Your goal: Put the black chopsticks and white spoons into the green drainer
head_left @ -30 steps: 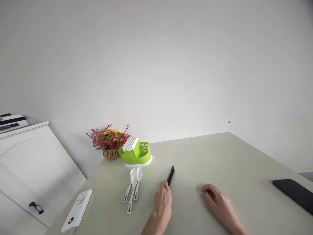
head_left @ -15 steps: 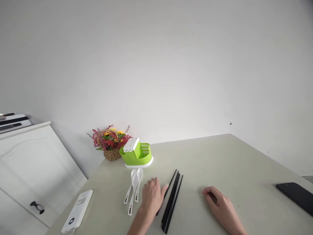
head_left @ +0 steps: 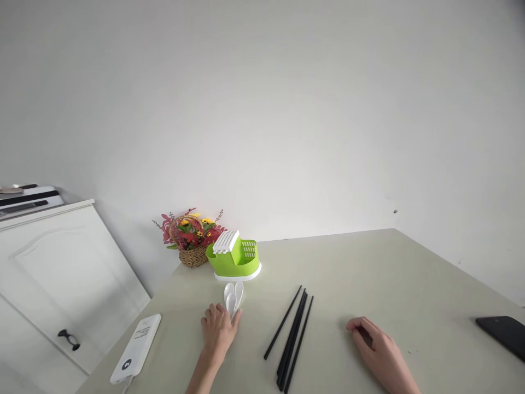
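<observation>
My left hand (head_left: pixel 219 327) lies over the handles of three white spoons (head_left: pixel 231 300), fingers on their left side and thumb on their right, closed around them. Only the bowls and upper necks of the spoons show; the handles are hidden under the hand. Several black chopsticks (head_left: pixel 293 334) lie on the table to the right of that hand, one a little apart on the left. My right hand (head_left: pixel 376 345) rests on the table further right, its fingers curled and nothing visible in them.
Behind the spoons stands a green utensil holder (head_left: pixel 235 268) with a white slotted top, beside a wicker flower basket (head_left: pixel 193 256). A white power bank (head_left: pixel 137 347) with a cable lies at left, a black phone (head_left: pixel 502 331) at right. A white cabinet (head_left: pixel 69 284) adjoins the table's left.
My left hand has moved left from beside the chopsticks onto the spoon handles, and the spoons sit closer together. My right hand stays in its place. The view has shifted slightly.
</observation>
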